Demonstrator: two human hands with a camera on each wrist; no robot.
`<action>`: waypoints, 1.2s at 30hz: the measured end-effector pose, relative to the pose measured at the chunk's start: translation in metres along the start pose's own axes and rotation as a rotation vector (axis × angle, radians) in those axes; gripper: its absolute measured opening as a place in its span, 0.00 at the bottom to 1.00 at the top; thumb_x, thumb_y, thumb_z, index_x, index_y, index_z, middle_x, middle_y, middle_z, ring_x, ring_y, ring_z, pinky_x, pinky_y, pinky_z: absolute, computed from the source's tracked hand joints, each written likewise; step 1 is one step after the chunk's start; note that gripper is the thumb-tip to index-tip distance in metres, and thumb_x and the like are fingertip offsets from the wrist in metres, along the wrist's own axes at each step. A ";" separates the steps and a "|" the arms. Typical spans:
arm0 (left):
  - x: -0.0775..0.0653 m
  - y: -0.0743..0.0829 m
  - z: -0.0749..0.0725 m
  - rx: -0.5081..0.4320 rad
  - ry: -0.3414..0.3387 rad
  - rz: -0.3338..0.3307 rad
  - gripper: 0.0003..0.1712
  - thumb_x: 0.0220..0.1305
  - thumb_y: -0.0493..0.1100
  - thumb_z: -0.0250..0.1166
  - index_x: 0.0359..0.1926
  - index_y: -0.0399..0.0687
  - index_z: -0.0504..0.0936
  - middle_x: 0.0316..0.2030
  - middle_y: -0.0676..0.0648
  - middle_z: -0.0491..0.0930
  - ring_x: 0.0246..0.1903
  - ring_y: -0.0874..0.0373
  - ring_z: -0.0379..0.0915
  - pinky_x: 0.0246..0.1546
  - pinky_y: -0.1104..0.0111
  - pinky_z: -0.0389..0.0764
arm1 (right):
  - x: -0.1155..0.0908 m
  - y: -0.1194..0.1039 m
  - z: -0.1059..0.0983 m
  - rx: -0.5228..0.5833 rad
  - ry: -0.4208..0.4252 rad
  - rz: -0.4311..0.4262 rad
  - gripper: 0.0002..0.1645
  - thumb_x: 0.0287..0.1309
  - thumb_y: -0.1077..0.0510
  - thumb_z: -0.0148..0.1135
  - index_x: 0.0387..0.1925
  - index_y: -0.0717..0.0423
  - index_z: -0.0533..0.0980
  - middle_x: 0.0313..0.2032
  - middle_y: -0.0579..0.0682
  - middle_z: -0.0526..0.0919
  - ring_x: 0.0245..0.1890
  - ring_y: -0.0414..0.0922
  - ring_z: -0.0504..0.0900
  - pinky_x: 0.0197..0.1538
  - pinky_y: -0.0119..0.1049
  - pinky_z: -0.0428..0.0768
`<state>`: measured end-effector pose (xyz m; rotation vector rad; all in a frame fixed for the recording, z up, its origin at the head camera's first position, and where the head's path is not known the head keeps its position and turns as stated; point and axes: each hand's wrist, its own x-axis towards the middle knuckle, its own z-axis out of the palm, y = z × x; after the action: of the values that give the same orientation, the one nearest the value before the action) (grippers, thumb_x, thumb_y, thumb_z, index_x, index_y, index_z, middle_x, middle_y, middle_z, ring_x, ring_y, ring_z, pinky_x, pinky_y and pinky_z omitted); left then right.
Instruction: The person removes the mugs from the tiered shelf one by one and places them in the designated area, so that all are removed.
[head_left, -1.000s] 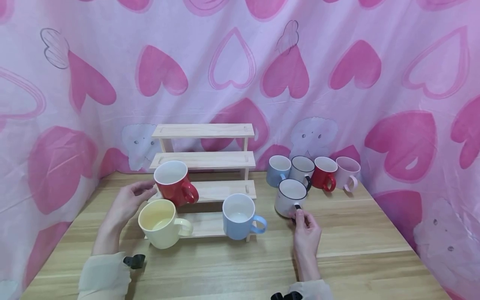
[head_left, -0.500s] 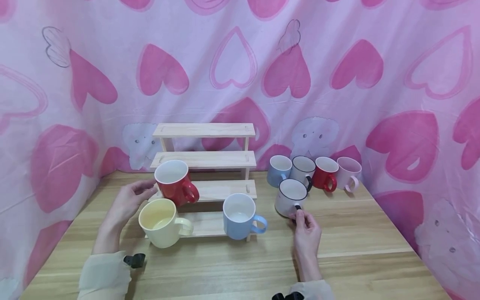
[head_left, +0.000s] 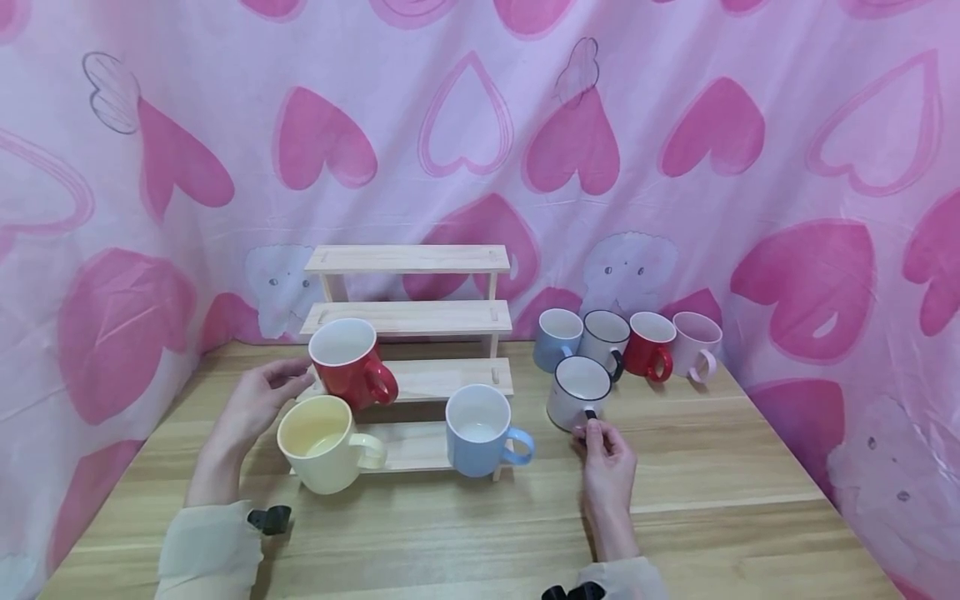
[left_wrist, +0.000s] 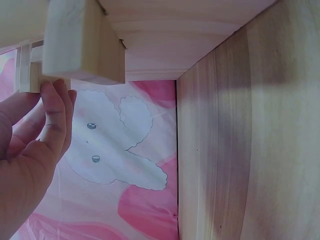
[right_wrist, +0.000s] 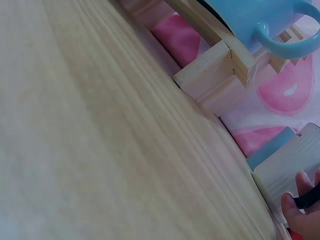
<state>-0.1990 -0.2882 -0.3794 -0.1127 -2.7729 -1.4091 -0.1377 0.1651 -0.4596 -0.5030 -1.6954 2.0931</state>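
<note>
My right hand pinches the black handle of a white enamel-style mug with a dark rim, upright to the right of the stepped wooden shelf. In the right wrist view, fingers and thumb meet on that handle. My left hand is at the shelf's left end, beside a red mug on the second step from the bottom. Its fingertips touch the end of a shelf board in the left wrist view. On the lowest step stand a cream mug and a light blue mug.
Behind the white mug, a row stands by the wall: a blue mug, another black-rimmed white mug, a red mug and a pink mug. A heart-patterned curtain backs the wooden table.
My right hand has shifted slightly left with the white mug in its grip. The left hand and the mugs on the shelf have stayed in place.
</note>
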 end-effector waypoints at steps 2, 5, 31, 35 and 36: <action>0.000 0.000 0.000 0.002 0.002 0.000 0.35 0.71 0.56 0.59 0.65 0.32 0.70 0.58 0.32 0.74 0.57 0.40 0.69 0.55 0.50 0.70 | 0.000 0.000 0.000 0.000 0.000 0.005 0.20 0.72 0.56 0.53 0.48 0.74 0.73 0.42 0.59 0.78 0.42 0.45 0.81 0.51 0.39 0.80; 0.000 0.000 0.001 0.003 0.006 0.004 0.35 0.71 0.56 0.59 0.65 0.32 0.70 0.58 0.32 0.74 0.57 0.40 0.69 0.55 0.50 0.70 | 0.000 0.000 0.001 0.005 0.003 0.012 0.20 0.72 0.55 0.52 0.48 0.73 0.73 0.42 0.58 0.78 0.43 0.46 0.81 0.52 0.39 0.79; -0.001 0.001 -0.003 0.008 0.007 -0.009 0.34 0.70 0.56 0.59 0.65 0.34 0.70 0.58 0.33 0.75 0.57 0.40 0.70 0.55 0.51 0.71 | -0.010 -0.040 -0.016 -0.413 -0.175 0.040 0.38 0.65 0.50 0.63 0.71 0.52 0.57 0.71 0.57 0.55 0.70 0.58 0.55 0.66 0.57 0.61; 0.001 0.001 -0.001 0.003 0.009 -0.004 0.33 0.70 0.55 0.59 0.64 0.34 0.71 0.57 0.33 0.75 0.57 0.40 0.70 0.55 0.49 0.70 | -0.018 -0.052 -0.014 -0.471 -0.191 -0.047 0.33 0.66 0.54 0.62 0.68 0.53 0.62 0.68 0.57 0.57 0.69 0.57 0.56 0.65 0.56 0.64; 0.001 0.001 -0.001 0.004 0.009 0.000 0.33 0.70 0.55 0.59 0.64 0.33 0.71 0.57 0.33 0.75 0.56 0.40 0.70 0.55 0.49 0.70 | -0.020 -0.055 -0.014 -0.481 -0.198 -0.074 0.32 0.66 0.54 0.62 0.67 0.54 0.63 0.68 0.56 0.58 0.68 0.56 0.57 0.65 0.56 0.64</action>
<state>-0.2003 -0.2884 -0.3784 -0.1055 -2.7682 -1.4007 -0.1088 0.1762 -0.4076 -0.3678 -2.3099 1.7238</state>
